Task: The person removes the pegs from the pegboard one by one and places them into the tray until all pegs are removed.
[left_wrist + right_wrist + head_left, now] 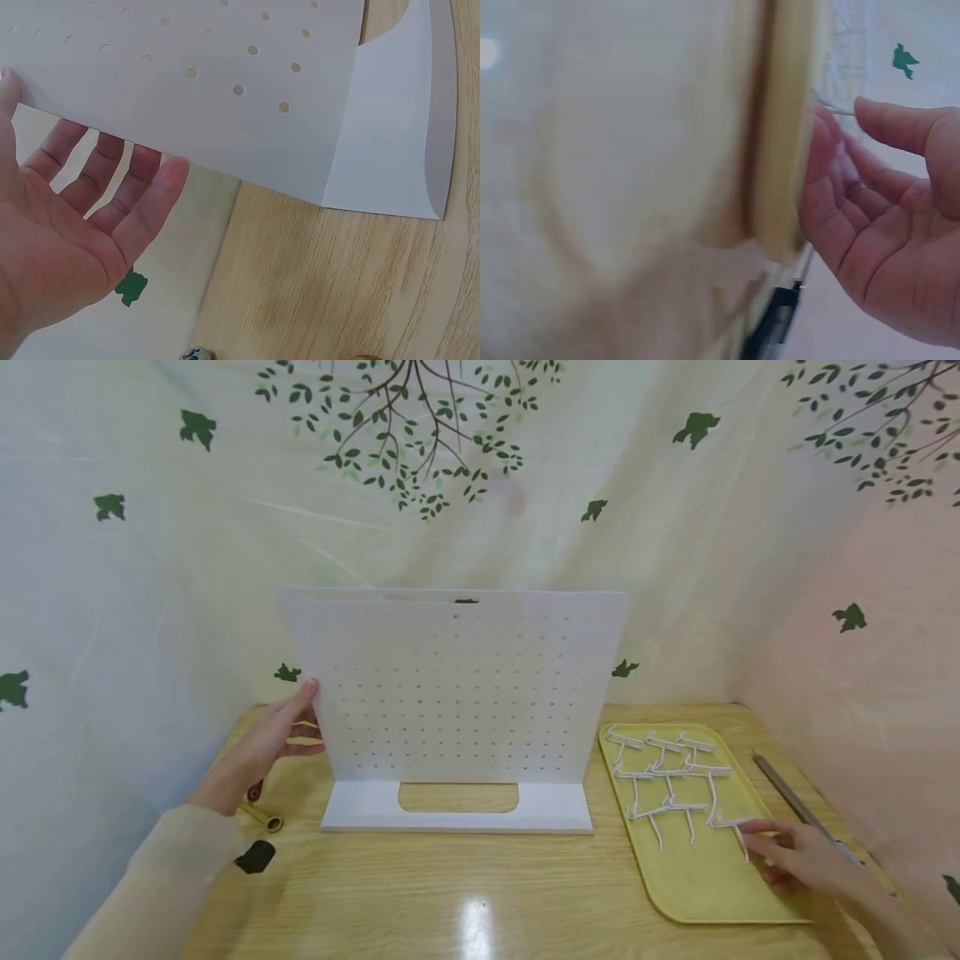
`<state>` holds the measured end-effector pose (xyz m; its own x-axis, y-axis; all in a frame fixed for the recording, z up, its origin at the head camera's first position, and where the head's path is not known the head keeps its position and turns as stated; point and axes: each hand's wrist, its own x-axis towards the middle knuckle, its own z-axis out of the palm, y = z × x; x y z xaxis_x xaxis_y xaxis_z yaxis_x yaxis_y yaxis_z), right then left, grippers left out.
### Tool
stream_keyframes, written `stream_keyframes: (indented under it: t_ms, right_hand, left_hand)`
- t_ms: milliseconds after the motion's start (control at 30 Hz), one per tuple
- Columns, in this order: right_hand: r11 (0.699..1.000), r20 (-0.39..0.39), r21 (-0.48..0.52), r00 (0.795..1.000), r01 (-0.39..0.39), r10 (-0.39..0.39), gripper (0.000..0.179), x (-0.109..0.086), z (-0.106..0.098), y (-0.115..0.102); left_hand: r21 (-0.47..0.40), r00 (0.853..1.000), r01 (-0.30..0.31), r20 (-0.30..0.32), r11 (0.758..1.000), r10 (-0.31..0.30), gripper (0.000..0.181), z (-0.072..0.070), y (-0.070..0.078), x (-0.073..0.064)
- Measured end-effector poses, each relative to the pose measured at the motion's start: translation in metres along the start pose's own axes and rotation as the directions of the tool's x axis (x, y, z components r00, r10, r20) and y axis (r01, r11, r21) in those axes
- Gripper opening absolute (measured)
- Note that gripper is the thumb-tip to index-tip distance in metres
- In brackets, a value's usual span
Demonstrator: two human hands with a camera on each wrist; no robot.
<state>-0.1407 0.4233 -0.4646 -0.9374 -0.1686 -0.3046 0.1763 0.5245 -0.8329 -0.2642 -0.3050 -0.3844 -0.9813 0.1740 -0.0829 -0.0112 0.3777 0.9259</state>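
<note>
A white pegboard [465,693] stands upright on its white base [360,802] in the middle of the table. My left hand [281,727] grips its left edge, thumb on the front and fingers behind, as the left wrist view also shows of the hand [82,217] and the perforated board [202,112]. At the right, my right hand [806,856] pinches a white wire hook [731,823] at the near right of a yellow tray [705,897]. In the right wrist view, the hook's wire end [841,112] shows between thumb and fingers.
Several more white hooks [667,768] lie in rows on the tray. A long grey caliper-like tool [795,793] lies right of it. Near my left forearm are a yellow ring-ended tool [262,817], a red-and-black end [255,791] and a black piece [257,857]. Patterned curtains surround the table.
</note>
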Motion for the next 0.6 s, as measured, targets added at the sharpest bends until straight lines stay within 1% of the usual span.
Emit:
stream_keyframes:
  t_ms: [133,200,233,267,300,333,367,400,433,467,500,533,567,600]
  right_hand:
    - [1.0,0.015,-0.003,1.0,-0.026,0.026,0.052,-0.001,-0.008,-0.011]
    - [1.0,0.037,-0.012,0.999,-0.01,0.01,0.053,-0.001,-0.014,-0.019]
    - [1.0,0.043,-0.02,0.999,0.014,-0.013,0.05,-0.001,-0.016,-0.023]
    - [0.999,0.045,-0.023,0.998,0.046,-0.045,0.042,-0.001,-0.019,-0.028]
    - [0.995,0.04,-0.029,0.994,0.099,-0.098,0.034,-0.001,-0.021,-0.033]
    - [0.987,0.015,-0.041,0.988,0.154,-0.154,0.028,-0.001,-0.021,-0.038]
    - [0.973,-0.015,-0.063,0.974,0.223,-0.224,0.027,-0.001,-0.021,-0.044]
    - [0.954,-0.052,-0.098,0.955,0.285,-0.291,0.027,-0.001,-0.02,-0.05]
    - [0.927,-0.101,-0.161,0.929,0.338,-0.356,0.028,-0.001,-0.019,-0.057]
    - [0.899,-0.154,-0.236,0.899,0.369,-0.409,0.03,-0.001,-0.017,-0.064]
    - [0.872,-0.204,-0.309,0.87,0.379,-0.45,0.032,-0.002,-0.015,-0.072]
    - [0.848,-0.25,-0.373,0.839,0.377,-0.483,0.035,-0.003,-0.013,-0.08]
    - [0.82,-0.279,-0.437,0.811,0.37,-0.515,0.039,-0.004,-0.01,-0.087]
    - [0.785,-0.305,-0.499,0.774,0.366,-0.555,0.041,-0.004,-0.008,-0.093]
  left_hand:
    - [0.021,1.0,0.012,-0.011,1.0,-0.011,0.082,-0.002,0.002,-0.004]
    - [0.051,0.999,0.019,-0.028,0.999,-0.017,0.082,-0.003,0.003,-0.007]
    - [0.067,0.999,0.022,-0.039,0.998,-0.019,0.082,-0.004,0.004,-0.009]
    - [0.085,0.999,0.021,-0.051,0.996,-0.016,0.082,-0.004,0.005,-0.011]
    - [0.107,0.998,0.013,-0.061,0.994,-0.006,0.08,-0.004,0.005,-0.013]
    - [0.133,0.997,-0.002,-0.07,0.991,0.011,0.079,-0.005,0.006,-0.016]
    - [0.158,0.996,-0.022,-0.077,0.987,0.035,0.076,-0.005,0.006,-0.019]
    - [0.19,0.995,-0.05,-0.081,0.981,0.066,0.072,-0.006,0.006,-0.022]
    - [0.236,0.991,-0.074,-0.091,0.969,0.098,0.069,-0.006,0.007,-0.025]
    - [0.284,0.986,-0.1,-0.101,0.954,0.134,0.066,-0.007,0.008,-0.029]
    - [0.34,0.977,-0.132,-0.113,0.931,0.18,0.063,-0.007,0.008,-0.033]
    - [0.397,0.965,-0.167,-0.124,0.902,0.233,0.059,-0.007,0.009,-0.037]
    - [0.456,0.948,-0.197,-0.136,0.868,0.286,0.058,-0.007,0.009,-0.041]
    - [0.52,0.928,-0.22,-0.149,0.826,0.341,0.056,-0.006,0.01,-0.045]
